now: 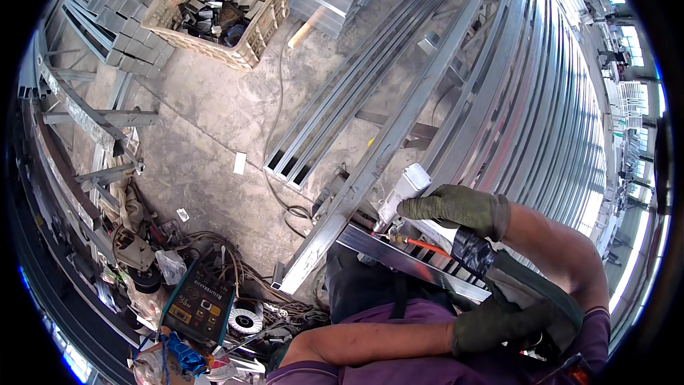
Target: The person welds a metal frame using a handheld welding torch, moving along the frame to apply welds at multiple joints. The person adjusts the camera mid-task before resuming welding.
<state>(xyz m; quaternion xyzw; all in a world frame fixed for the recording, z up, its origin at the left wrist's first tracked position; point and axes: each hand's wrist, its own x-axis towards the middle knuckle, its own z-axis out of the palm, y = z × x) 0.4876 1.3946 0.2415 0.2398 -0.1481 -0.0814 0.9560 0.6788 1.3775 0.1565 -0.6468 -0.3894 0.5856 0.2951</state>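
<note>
My right hand point(456, 207), in a dark green glove, is shut on a white tube-shaped tool point(403, 192) whose tip points down at a long galvanised steel channel point(399, 128). Just below that hand lies a welding torch point(467, 251) with a black taped handle and an orange tip point(422, 244) resting on a steel bar point(399, 257). Its grey hose point(548, 292) runs down to the right. My left hand point(495, 324), also gloved, reaches across my body and is closed around the hose's lower end.
Stacked steel channels point(527, 114) fill the right side, with more profiles point(335, 107) on the concrete floor. A beige plastic crate point(267, 25) of dark metal pieces stands at the back. A welding machine point(199, 306) with tangled cables point(228, 257) sits at lower left beside a steel frame point(85, 121).
</note>
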